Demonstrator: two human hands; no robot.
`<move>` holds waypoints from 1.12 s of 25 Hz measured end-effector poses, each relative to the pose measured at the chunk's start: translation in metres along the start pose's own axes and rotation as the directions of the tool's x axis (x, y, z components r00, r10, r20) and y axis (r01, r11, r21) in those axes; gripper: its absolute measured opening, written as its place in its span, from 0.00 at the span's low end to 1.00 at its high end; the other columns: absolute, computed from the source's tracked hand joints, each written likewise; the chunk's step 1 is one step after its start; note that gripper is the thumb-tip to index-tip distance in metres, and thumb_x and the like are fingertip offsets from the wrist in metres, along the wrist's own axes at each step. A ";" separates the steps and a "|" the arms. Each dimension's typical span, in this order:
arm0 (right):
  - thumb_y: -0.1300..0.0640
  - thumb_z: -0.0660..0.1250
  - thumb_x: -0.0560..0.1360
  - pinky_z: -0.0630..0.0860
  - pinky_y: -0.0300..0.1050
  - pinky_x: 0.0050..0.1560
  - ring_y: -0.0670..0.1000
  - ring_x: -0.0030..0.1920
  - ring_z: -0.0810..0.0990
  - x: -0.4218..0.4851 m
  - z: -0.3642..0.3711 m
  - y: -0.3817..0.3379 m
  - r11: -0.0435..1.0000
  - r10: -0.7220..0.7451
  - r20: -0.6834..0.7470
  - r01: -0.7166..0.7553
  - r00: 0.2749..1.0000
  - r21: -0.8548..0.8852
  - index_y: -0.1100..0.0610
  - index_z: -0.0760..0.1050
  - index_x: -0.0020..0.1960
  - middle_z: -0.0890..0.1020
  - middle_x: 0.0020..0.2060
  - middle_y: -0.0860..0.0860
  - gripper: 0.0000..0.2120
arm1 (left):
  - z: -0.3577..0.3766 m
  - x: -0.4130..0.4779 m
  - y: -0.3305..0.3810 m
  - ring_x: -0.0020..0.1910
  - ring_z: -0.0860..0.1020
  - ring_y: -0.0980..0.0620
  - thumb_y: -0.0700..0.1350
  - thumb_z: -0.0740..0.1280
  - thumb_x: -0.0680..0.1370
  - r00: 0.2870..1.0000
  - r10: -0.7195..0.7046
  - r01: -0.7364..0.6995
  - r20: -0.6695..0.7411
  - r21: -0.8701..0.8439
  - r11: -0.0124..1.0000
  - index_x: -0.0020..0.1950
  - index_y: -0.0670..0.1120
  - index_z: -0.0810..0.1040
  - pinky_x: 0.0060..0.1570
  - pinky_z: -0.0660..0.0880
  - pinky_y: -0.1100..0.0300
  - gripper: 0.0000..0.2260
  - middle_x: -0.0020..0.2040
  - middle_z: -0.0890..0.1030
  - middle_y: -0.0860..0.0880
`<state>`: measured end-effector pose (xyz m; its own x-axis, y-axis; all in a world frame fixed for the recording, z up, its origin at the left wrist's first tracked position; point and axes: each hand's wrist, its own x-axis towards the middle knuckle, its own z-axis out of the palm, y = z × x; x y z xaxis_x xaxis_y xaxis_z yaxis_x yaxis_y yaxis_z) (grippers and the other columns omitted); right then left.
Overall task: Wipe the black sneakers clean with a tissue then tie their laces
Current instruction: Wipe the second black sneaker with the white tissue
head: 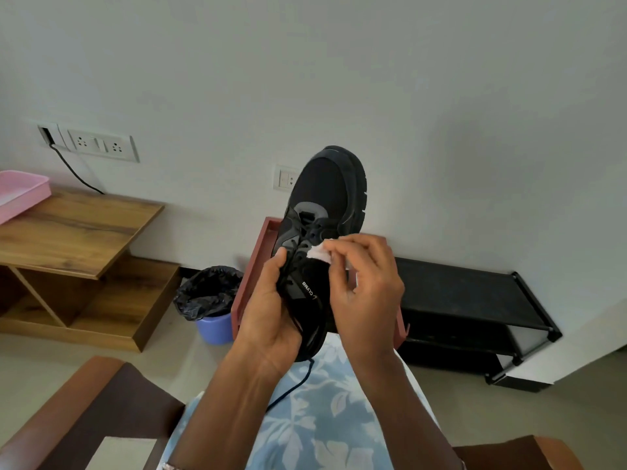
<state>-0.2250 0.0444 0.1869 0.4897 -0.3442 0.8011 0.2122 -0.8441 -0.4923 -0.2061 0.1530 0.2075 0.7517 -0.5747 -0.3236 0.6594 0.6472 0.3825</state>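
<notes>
One black sneaker [324, 198] is held up in front of me, toe pointing away and up, laces undone. My left hand [271, 317] grips it from the left side near the heel and tongue. My right hand [364, 286] pinches a small white tissue [318, 253] against the lace area on the sneaker's right side. A loose black lace [298, 385] hangs down over my blue floral lap. I see only this one sneaker.
A reddish-brown open box [261, 252] stands behind the sneaker. A purple bin with a black liner [210, 300] sits left of it, a low black shoe rack [475, 300] to the right, a wooden shelf unit [74, 245] with a pink tray [20, 195] at far left. Brown chair arms flank me.
</notes>
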 end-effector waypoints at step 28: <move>0.67 0.70 0.77 0.78 0.38 0.50 0.51 0.50 0.80 0.010 0.004 0.012 0.991 -0.114 -0.117 0.104 0.987 -0.084 0.62 0.83 0.57 0.83 0.48 0.57 0.10 | -0.012 0.004 0.010 0.42 0.86 0.45 0.54 0.70 0.76 0.957 0.211 -0.119 -0.200 0.393 0.912 0.56 0.43 0.83 0.40 0.82 0.55 0.17 0.49 0.86 0.40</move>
<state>-0.2141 0.0328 0.1875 0.3600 -0.2918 0.8861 0.1902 -0.9069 -0.3759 -0.1960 0.1630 0.1995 0.8607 -0.3128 -0.4017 0.5074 0.4616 0.7276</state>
